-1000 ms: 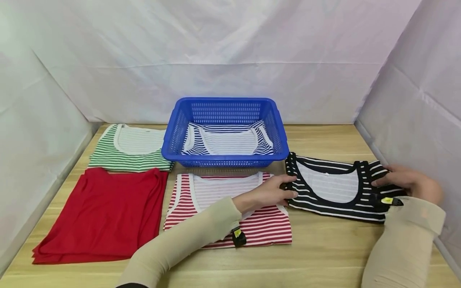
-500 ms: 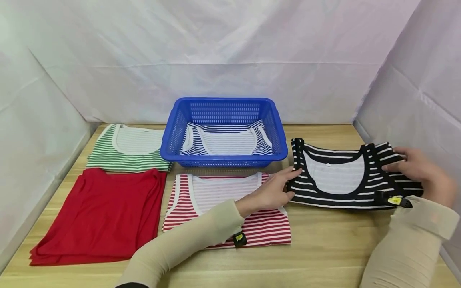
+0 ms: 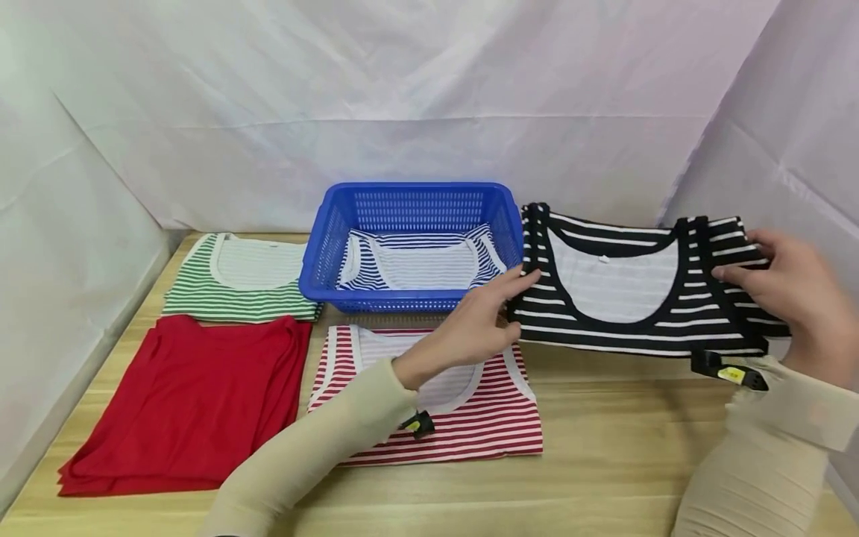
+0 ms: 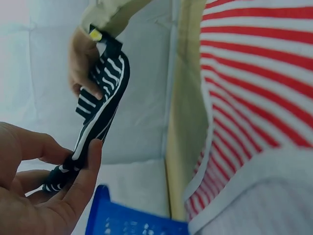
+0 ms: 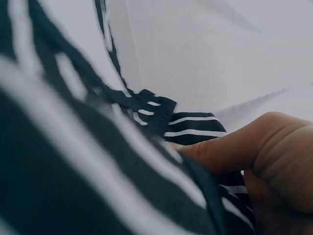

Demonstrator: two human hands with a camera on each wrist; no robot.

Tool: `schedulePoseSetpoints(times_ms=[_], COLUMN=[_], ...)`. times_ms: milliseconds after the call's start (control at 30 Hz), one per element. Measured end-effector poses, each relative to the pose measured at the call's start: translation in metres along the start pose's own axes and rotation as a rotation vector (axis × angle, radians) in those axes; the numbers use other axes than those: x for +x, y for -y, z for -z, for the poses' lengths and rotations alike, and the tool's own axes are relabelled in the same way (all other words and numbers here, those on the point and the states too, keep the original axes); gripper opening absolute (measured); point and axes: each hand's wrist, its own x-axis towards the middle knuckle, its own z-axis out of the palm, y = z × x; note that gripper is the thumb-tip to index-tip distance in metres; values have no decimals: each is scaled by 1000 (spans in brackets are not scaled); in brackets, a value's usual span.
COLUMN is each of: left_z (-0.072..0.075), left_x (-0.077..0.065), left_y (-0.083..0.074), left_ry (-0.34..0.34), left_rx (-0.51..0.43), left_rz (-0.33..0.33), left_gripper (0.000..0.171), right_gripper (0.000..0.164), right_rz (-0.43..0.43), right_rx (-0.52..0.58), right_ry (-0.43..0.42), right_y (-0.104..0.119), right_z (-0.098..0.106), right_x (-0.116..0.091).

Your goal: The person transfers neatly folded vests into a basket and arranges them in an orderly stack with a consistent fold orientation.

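A folded black-and-white striped tank top (image 3: pixel 698 298) hangs above the table at the right, its white inside showing through the scooped neck. My left hand (image 3: pixel 473 324) pinches its left edge; in the left wrist view the thumb and fingers (image 4: pixel 88 169) close on the folded cloth from both sides. My right hand (image 3: pixel 798 291) grips the opposite edge, thumb on the front, the other fingers mostly behind the cloth. Just left of the top stands a blue plastic basket (image 3: pixel 416 300), with a folded navy-striped tank top (image 3: pixel 429 261) lying inside. The held top overlaps the basket's right end in the head view.
Under my left forearm lies a folded red-and-white striped tank top (image 3: pixel 470 436). Red folded clothing (image 3: pixel 194 403) lies at the left, with a green-striped tank top (image 3: pixel 235 298) behind it. White fabric walls (image 3: pixel 429 89) enclose the wooden table (image 3: pixel 604 462) at the back and sides.
Both hands have raised the black-striped tank top off the table, and it has moved up and then left toward the basket. The basket and the other clothes stay where they were.
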Motion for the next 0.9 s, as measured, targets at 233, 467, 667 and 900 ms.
schedulePoseSetpoints(times_ms=[233, 467, 667, 900], left_z=[42, 74, 98, 126], left_x=[-17, -41, -56, -67], left_y=[13, 30, 45, 63], left_ry=[-82, -112, -171, -215], left_rx=[-157, -222, -220, -123], left_rz=[54, 87, 134, 194], left_gripper=[82, 75, 71, 61], right_gripper=[93, 71, 56, 11], right_rz=[-147, -32, 178, 416], right_rx=[232, 387, 364, 374], right_ry=[-66, -101, -198, -328], right_y=[59, 95, 123, 150], right_z=[-14, -39, -65, -99], right_x=[5, 12, 23, 34])
